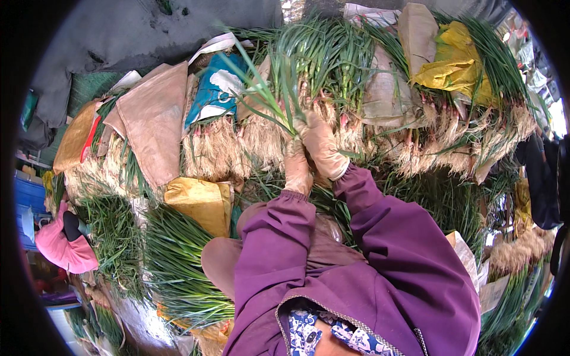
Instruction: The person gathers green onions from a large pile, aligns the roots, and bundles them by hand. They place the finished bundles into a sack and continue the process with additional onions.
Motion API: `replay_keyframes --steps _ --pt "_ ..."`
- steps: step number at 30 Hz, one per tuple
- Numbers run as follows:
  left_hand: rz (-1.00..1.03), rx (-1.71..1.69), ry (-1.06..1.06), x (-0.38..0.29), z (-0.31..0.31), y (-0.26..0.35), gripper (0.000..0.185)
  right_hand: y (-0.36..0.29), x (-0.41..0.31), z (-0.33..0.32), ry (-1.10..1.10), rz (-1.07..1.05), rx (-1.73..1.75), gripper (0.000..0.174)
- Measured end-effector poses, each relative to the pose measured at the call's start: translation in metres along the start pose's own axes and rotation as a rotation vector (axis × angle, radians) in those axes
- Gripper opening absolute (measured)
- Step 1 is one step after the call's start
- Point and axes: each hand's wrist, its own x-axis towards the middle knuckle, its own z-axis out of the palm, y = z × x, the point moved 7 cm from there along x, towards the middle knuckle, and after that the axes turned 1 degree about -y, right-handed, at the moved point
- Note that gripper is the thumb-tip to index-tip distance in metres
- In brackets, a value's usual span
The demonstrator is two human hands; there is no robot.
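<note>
Both of my hands wear thin, soiled pale gloves and meet at the middle of the view. My left hand [297, 167] is closed around the lower end of a small bunch of green garlic stalks [282, 116], whose leaves fan up and to the left. Against the same bunch, slightly higher and to the right, my right hand [321, 144] has its fingers curled round the stalks. The roots of this bunch are hidden by the gloves. Just beyond lies a heap of green garlic [327, 53], leaves pointing away and pale roots [262, 138] towards me.
Woven sacks [156, 124], a blue sack [218, 86] and a yellow sack [458, 66] lie over the heap. Near my left knee are a yellow folded sack [198, 202] and a leafy pile [178, 262]. A person in pink [67, 240] bends at the far left.
</note>
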Motion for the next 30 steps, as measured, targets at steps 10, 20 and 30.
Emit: replay_keyframes --steps 10,20,30 --pt "-0.154 -0.300 -0.183 0.008 0.007 0.025 0.034 0.067 -0.058 -0.105 0.059 0.472 0.965 0.025" --pt "-0.309 -0.500 -0.462 -0.002 0.043 0.030 0.041 0.003 0.003 -0.019 -0.548 0.279 0.284 0.045" --pt "-0.219 0.167 -0.054 0.009 0.017 0.032 0.044 0.031 0.010 -0.011 -0.041 0.238 0.712 0.016"
